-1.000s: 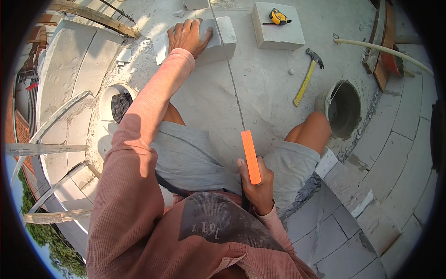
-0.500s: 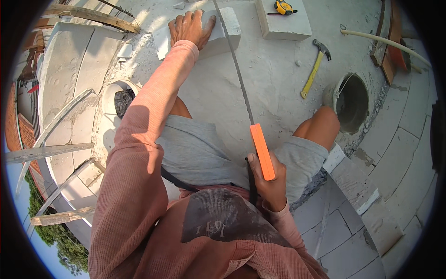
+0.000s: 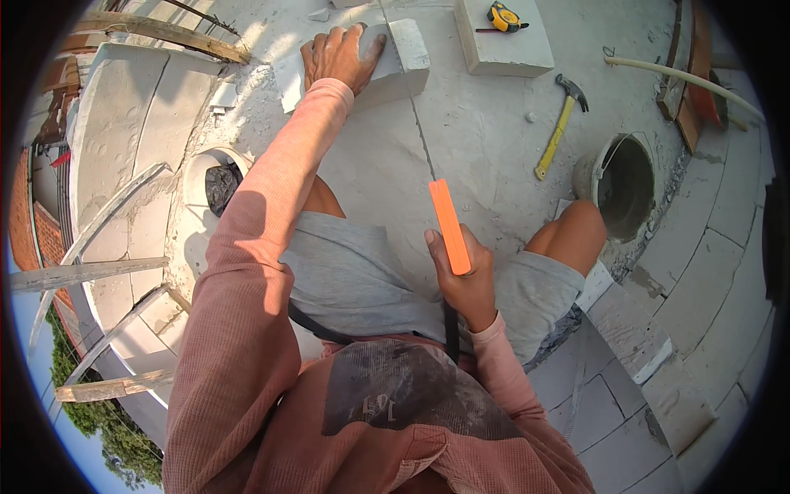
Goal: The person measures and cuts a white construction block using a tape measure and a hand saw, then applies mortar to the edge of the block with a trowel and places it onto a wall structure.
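Right, one saw [image 3: 449, 226], orange handle clasped in the right hand [image 3: 465, 276], elbow bent, blade across one block [image 3: 383, 89]. Left arm stretches forward, left hand [image 3: 341, 58] spread over that block's top. One tape [image 3: 505, 16] sits on another block [image 3: 512, 53]; one hammer [image 3: 562, 128] lies near one grey bucket [image 3: 587, 177].

Pale digits [image 3: 379, 406] on shirt [image 3: 415, 395]
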`<state>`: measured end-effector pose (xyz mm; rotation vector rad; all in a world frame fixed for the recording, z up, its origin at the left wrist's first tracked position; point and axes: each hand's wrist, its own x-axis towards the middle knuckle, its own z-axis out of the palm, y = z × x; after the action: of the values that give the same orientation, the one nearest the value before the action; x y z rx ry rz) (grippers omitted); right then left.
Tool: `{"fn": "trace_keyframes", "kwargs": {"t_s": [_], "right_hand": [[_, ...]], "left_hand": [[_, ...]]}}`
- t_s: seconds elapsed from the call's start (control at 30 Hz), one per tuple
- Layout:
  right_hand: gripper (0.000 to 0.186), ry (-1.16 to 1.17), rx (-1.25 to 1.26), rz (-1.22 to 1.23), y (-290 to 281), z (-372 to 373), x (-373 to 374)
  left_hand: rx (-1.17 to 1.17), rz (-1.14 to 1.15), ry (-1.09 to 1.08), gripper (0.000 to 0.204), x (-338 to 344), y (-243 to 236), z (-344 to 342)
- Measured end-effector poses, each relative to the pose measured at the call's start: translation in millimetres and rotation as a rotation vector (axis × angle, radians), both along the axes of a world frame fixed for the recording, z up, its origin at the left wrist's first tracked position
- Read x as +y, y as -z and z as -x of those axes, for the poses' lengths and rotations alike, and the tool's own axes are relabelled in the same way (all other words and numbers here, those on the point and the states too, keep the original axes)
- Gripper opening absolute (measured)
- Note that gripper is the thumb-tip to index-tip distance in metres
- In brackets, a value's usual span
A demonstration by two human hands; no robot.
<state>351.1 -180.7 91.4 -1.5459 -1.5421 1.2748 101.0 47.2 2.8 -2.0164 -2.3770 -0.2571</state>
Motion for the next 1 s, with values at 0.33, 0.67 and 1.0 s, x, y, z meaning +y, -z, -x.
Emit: {"fn": "trace_keyframes", "kwargs": {"t_s": [0.33, 0.67, 1.0], "right_hand": [[0.015, 0.101, 0.028, 0.089, -24, -21, -74], [0.020, 0.074, 0.003, -0.023, 7, -7, -42], [0.027, -0.004, 0.072, 0.026, 18, 13, 36]], "left_hand": [[-0.004, -0.012, 0.008, 0.058, -6, -2, -1], [-0.017, -0.034, -0.014, 0.058, -3, 1, 5], [-0.020, -0.020, -0.040, 0.060, 2, 4, 9]]}}
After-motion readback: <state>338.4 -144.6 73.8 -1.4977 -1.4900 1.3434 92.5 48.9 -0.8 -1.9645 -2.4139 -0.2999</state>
